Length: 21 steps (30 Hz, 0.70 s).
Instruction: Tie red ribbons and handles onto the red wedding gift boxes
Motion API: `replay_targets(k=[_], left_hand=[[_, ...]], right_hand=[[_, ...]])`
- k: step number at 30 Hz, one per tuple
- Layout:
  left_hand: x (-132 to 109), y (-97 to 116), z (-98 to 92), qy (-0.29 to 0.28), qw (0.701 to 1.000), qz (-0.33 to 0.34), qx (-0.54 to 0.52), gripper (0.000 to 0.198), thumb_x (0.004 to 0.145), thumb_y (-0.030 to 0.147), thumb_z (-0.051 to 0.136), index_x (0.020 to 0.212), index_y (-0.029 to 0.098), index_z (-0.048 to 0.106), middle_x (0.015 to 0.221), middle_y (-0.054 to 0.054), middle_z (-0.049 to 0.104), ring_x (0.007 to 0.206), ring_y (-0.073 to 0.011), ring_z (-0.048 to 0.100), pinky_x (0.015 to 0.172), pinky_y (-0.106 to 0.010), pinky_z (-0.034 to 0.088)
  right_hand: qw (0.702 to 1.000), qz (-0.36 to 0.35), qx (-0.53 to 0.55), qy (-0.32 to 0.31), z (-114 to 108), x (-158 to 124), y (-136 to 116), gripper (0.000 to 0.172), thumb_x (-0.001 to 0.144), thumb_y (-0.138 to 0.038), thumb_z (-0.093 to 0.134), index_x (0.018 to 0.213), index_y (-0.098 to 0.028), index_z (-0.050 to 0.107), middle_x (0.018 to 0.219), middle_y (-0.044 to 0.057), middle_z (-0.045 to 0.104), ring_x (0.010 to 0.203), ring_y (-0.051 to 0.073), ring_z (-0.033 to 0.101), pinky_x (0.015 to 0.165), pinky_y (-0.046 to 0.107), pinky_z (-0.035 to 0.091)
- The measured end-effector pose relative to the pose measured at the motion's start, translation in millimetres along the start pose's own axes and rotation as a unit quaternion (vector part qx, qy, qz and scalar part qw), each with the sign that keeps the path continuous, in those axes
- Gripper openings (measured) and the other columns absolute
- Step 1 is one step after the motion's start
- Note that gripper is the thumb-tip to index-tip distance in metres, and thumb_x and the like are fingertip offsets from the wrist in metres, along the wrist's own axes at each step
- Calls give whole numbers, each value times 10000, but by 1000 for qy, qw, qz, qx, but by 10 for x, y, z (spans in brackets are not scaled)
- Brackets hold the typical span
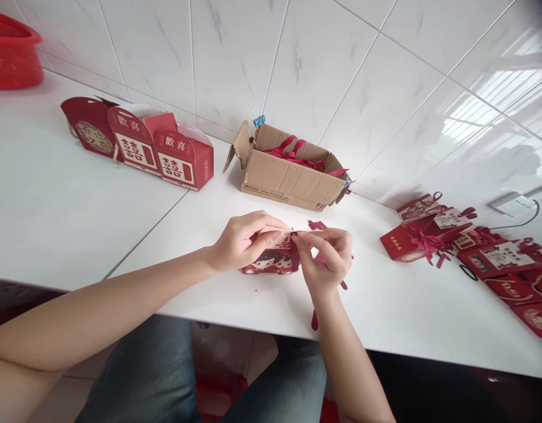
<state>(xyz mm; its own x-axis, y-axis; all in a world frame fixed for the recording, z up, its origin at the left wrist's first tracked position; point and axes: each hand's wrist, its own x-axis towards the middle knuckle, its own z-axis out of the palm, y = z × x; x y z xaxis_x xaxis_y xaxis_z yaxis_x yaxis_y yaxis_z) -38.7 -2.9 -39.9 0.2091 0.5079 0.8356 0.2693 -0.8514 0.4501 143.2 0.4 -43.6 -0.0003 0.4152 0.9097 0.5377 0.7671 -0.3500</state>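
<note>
Pinching the red printed cardboard box [266,264], the left hand [243,239] should steady it; the right hand [324,261] clamps dark-red ribbon [294,259].

grey-veined tiled wall [236,53], white tabletop [54,205]

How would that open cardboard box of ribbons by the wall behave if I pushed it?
The cardboard box would probably slide rather than roll, given its flat sides. It seems light for its size, as thin ribbons show inside. Its outward-bent end flap might wobble.
</note>
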Motion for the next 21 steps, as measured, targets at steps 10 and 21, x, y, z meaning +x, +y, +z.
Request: replay_targets(k=[10,21], left_hand=[[-66,10,107,-9,999,11,-47,277,813,138,584,1053,189,456,1000,-98,544,963,-205,587,720,-310,542],[14,-27,32,-18,999,10,38,337,749,187,672,1013,192,463,950,-60,562,897,-185,606,758,-318,527]], right_hand=[[980,113,138,-86,48,-72,-17,125,808,-285,659,796,-218,555,703,4,611,597,143,583,534,292,477],[990,87,100,-41,96,-20,-65,242,763,-310,680,669,-214,478,561,-51,491,454,88,451,420,236,372]])
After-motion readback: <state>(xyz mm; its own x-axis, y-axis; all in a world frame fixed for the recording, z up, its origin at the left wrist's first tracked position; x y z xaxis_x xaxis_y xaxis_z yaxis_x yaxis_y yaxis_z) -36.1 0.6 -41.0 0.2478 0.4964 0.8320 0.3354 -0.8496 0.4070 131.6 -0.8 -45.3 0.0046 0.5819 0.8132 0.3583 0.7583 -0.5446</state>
